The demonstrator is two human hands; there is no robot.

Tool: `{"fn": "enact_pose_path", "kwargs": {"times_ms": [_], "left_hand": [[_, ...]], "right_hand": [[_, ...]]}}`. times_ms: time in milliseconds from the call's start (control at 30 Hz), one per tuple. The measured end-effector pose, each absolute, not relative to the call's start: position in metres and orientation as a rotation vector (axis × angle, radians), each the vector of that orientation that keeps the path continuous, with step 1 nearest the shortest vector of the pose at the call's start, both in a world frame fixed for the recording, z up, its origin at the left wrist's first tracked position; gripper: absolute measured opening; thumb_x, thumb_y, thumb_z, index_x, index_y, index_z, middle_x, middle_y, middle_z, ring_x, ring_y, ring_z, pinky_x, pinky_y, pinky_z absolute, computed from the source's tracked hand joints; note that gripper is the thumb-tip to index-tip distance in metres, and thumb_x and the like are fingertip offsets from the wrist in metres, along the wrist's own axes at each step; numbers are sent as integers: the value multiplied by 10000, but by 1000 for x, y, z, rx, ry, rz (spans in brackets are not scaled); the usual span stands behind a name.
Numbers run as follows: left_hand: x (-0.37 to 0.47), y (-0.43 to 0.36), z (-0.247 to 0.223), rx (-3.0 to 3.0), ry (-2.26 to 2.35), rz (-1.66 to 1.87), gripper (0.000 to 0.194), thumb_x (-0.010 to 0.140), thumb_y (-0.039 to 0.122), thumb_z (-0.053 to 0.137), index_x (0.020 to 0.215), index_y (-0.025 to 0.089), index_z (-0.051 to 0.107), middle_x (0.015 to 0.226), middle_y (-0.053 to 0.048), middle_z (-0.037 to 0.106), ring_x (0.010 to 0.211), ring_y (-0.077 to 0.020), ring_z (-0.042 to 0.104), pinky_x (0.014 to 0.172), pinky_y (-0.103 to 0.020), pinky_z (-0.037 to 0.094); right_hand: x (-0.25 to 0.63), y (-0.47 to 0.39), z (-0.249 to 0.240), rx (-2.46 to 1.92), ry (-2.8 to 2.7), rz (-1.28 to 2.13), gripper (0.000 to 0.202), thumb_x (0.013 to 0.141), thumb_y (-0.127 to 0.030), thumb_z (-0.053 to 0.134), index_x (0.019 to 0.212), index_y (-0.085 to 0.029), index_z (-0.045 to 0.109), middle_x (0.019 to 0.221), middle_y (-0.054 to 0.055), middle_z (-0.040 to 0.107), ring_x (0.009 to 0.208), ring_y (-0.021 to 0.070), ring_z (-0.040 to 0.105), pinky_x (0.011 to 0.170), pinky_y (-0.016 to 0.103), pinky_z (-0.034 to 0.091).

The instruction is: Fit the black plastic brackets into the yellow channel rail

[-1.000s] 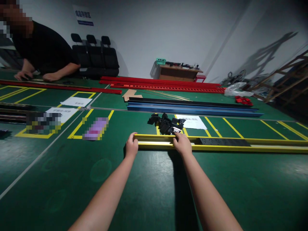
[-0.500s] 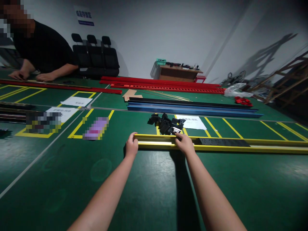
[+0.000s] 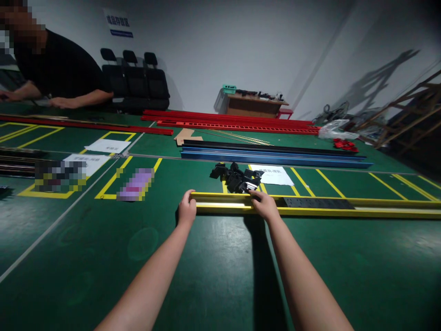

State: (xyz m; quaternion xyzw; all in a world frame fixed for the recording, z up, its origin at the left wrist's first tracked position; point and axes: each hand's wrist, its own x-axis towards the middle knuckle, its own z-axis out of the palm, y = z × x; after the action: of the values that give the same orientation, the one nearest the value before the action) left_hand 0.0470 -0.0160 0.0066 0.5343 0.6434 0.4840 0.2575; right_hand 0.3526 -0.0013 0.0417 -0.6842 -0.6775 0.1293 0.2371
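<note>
A long yellow channel rail (image 3: 317, 212) lies across the green table and runs off to the right. My left hand (image 3: 187, 208) is closed round its left end, fingers over the end edge. Further right along the rail, my right hand (image 3: 263, 205) grips it with the fingertips at the far wall. Inside the channel, right of that hand, sits a flat black strip (image 3: 319, 203). Just behind the rail is a pile of black plastic parts (image 3: 237, 178), with a white paper sheet (image 3: 275, 175) beside it.
Blue and black rails (image 3: 275, 156) lie beyond the pile, and red rails (image 3: 227, 118) farther back. A purple blurred item (image 3: 137, 184) is on the left. Across the table at the far left, a person in black (image 3: 65, 69) leans over the tabletop.
The person at the far left has shifted their hands leftward. The whole view has moved slightly; both my hands keep their places on the yellow rail.
</note>
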Motion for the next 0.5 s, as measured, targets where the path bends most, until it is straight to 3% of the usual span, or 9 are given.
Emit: {"fn": "enact_pose_path", "kwargs": {"times_ms": [333,500], "left_hand": [[47,-18,12,1432,1745,1287,384,775,157,359,1110,196,544,1100,-60,609,1040,-193,561,940,-316,438],[47,-17,12,1434,1751,1293,387,766,144,351,1094,192,551,1091,-58,614,1030,-187,566,931,-302,442]], "right_hand": [[353,0,39,-1864,-1797,334,431,687,-78,468,1053,-209,656,1088,44,639,1023,188,570,915,297,410],[348,-7,37,-1791,-1781,35,329,691,-162,529,1004,-182,630,1057,93,580,1014,225,510,902,358,385]]}}
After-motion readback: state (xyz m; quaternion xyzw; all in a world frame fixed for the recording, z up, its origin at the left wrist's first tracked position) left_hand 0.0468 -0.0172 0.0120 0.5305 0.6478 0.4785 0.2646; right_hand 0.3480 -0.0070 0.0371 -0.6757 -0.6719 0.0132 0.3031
